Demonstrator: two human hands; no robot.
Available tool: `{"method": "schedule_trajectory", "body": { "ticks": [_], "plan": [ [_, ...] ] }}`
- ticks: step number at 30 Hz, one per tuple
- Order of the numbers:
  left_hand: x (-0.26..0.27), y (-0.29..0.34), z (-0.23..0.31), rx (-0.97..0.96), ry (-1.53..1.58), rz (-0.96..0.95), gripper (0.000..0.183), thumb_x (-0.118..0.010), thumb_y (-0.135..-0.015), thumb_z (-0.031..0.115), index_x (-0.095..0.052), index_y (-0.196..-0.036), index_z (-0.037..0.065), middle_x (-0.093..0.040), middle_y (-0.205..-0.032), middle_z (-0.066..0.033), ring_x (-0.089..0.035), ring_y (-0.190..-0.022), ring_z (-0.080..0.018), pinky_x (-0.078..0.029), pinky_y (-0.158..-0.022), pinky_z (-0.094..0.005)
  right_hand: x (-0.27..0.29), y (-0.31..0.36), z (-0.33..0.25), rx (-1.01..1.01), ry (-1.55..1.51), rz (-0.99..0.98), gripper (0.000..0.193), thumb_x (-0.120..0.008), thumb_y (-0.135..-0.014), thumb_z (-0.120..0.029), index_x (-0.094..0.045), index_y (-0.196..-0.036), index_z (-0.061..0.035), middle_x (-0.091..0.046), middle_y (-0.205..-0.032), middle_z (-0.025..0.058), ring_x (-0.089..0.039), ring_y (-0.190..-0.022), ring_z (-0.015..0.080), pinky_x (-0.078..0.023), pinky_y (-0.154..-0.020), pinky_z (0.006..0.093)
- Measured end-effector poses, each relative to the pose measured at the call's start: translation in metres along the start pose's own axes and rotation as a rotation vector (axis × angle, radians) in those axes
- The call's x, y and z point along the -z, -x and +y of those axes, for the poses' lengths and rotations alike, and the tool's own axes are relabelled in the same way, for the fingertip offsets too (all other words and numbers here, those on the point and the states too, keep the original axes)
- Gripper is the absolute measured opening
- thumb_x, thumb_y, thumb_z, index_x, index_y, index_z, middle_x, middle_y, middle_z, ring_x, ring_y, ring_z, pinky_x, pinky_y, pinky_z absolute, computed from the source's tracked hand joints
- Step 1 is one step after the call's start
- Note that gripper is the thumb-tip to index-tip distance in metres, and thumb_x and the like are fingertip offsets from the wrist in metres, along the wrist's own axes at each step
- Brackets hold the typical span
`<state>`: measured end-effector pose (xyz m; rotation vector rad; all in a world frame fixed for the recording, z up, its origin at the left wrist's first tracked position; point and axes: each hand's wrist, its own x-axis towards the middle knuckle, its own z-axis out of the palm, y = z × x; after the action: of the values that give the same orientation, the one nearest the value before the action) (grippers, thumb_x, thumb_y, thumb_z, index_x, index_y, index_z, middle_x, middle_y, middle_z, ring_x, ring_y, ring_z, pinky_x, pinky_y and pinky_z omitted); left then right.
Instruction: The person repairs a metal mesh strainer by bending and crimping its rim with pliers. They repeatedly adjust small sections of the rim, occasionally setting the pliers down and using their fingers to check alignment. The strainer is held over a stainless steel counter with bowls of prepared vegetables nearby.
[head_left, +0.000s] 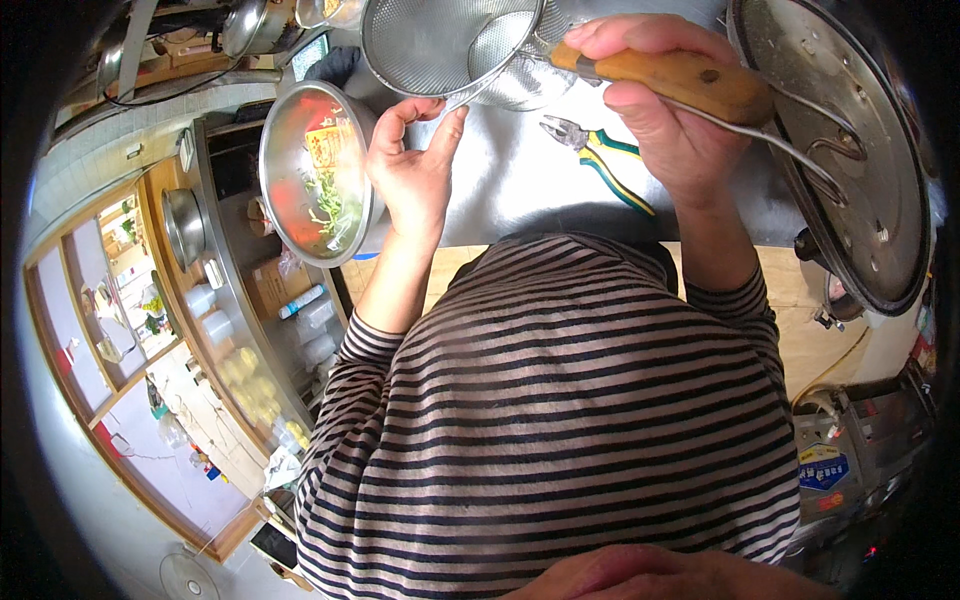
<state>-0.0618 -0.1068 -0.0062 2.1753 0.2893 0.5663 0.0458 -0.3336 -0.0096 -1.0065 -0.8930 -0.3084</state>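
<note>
A wire-mesh strainer (425, 50) with a round metal rim is held up over the metal worktop. My right hand (690, 130) is closed around its wooden handle (680, 85), which has bent metal wire at its far-right end. My left hand (410, 165) is at the strainer's near rim, thumb and fingers pinched on the edge. Below my right hand, pliers (597, 155) with green and yellow grips lie on the worktop, jaws pointing left. Overlapping the strainer's right side in view is another shiny mesh-like piece (530, 75), partly hidden.
Left of my left hand stands a steel bowl (270, 175) with green scraps and a red and yellow packet inside. A large round metal pan (870, 200) stands at the right of the worktop (500, 190). Shelves (230, 260) with containers line the left side.
</note>
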Motion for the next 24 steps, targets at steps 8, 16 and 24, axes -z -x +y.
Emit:
{"method": "schedule_trajectory", "body": {
  "ticks": [8,16,24],
  "plan": [
    [-0.006,-0.001,-0.005,-0.07,-0.108,0.135,0.017,-0.081,-0.077,0.001,-0.07,-0.089,0.003,-0.071,-0.086,-0.0068,-0.064,-0.083,-0.0191,-0.049,-0.08,-0.031,-0.012,-0.009,-0.02,-0.297,-0.025,0.087,0.041,-0.088,-0.072,-0.003,-0.063,-0.105,-0.0015,-0.069,-0.1,0.0096,-0.066,-0.094,0.0177,-0.052,-0.087,0.0306],
    [-0.009,-0.005,-0.003,-0.182,-0.165,0.146,0.015,-0.08,-0.076,0.001,-0.069,-0.086,0.005,-0.07,-0.085,-0.0063,-0.063,-0.082,-0.0207,-0.049,-0.079,-0.032,-0.021,-0.03,-0.023,-0.206,0.242,0.049,0.035,-0.087,-0.075,-0.009,-0.065,-0.102,-0.0014,-0.068,-0.087,0.0046,-0.063,-0.077,0.0114,-0.05,-0.07,0.0239],
    [-0.003,-0.004,-0.003,-0.229,-0.136,0.141,0.013,-0.076,-0.079,-0.001,-0.065,-0.084,0.002,-0.069,-0.087,-0.0097,-0.064,-0.084,-0.0225,-0.05,-0.079,-0.0328,-0.029,-0.05,-0.015,-0.078,0.541,0.031,0.054,-0.085,-0.077,-0.033,-0.065,-0.119,-0.0054,-0.072,-0.097,0.0092,-0.071,-0.082,0.0197,-0.054,-0.072,0.0294]
  ]
}}
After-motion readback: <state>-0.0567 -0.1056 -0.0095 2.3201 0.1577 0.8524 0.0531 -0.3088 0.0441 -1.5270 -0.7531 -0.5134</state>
